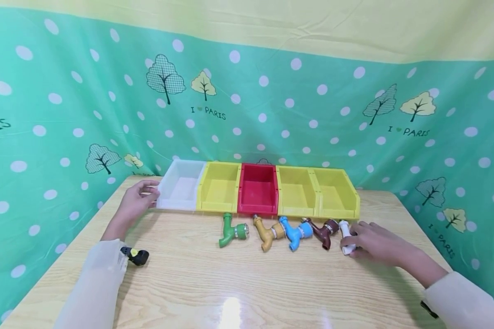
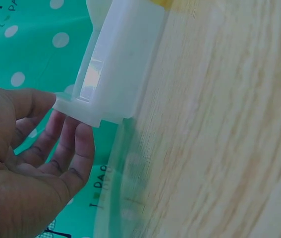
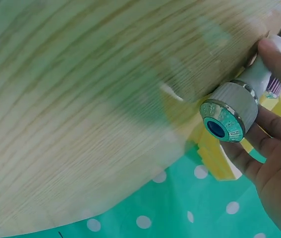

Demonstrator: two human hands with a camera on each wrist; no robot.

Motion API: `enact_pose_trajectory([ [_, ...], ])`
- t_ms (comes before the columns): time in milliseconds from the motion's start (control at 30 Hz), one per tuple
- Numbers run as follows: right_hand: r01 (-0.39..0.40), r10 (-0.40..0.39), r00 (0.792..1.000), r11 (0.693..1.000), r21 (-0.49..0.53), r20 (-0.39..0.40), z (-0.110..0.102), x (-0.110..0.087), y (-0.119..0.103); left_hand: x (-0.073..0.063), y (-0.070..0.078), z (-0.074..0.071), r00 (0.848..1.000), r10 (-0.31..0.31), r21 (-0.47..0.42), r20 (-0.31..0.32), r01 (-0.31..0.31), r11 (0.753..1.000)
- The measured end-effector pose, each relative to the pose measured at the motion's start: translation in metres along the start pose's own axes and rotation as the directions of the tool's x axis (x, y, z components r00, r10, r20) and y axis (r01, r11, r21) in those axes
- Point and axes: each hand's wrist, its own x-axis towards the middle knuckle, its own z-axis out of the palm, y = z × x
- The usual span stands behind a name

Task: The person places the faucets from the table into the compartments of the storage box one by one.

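Sleeves, two, pale: left sleeve, with a black wrist device at its cuff; right sleeve, another black piece partly seen beneath it.

Tabletop, one, pale wood grain, beneath both hands.

Right hand, one: gripping the white tap, thumb on one side and fingers on the other. Tap has a pale ribbed knob, metal rings and a dark blue end disc. Whether it rests on the tabletop or is slightly lifted cannot be told.

Further taps, four, lying in a row leftward from the right hand, spouts toward the person: maroon tap, just beside the white one; blue tap; ochre tap, close against the blue, contact unclear; green tap, somewhat apart, between the hands.

Left hand, one: pinching the outer edge of the white bin, thumb above the lip, fingertips below.

Open bins, five, side by side behind the taps. Running from the left hand toward the right: the white bin; yellow bin; red bin; two more yellow bins, the last beyond the white tap.

Cloth backdrop, one, green, white dots, printed trees, "I PARIS" lettering, pale yellow upper band; hangs behind all, beyond both hands.
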Motion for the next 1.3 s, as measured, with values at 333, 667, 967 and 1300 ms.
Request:
enact_pose_trajectory([
  [333,-0.008,0.007,1.000,0.999,0.041,0.004,-0.006,-0.003,-0.003,-0.001,-0.002,-0.001,1.000,-0.002,-0.003,0.010,0.002,1.000],
  [667,-0.049,0.045,0.997,0.997,0.062,0.062,-0.027,-0.005,-0.013,0.000,-0.003,0.000,1.000,0.002,-0.009,0.024,-0.002,1.000],
  [967,-0.023,0.021,0.999,0.998,-0.052,-0.047,-0.051,0.006,-0.007,-0.001,-0.003,-0.003,0.999,0.009,-0.012,0.033,-0.009,1.000],
  [1300,-0.026,0.005,0.990,0.988,-0.152,-0.140,-0.062,0.030,0.018,0.000,-0.002,-0.002,0.999,0.008,-0.016,0.034,-0.008,1.000],
])
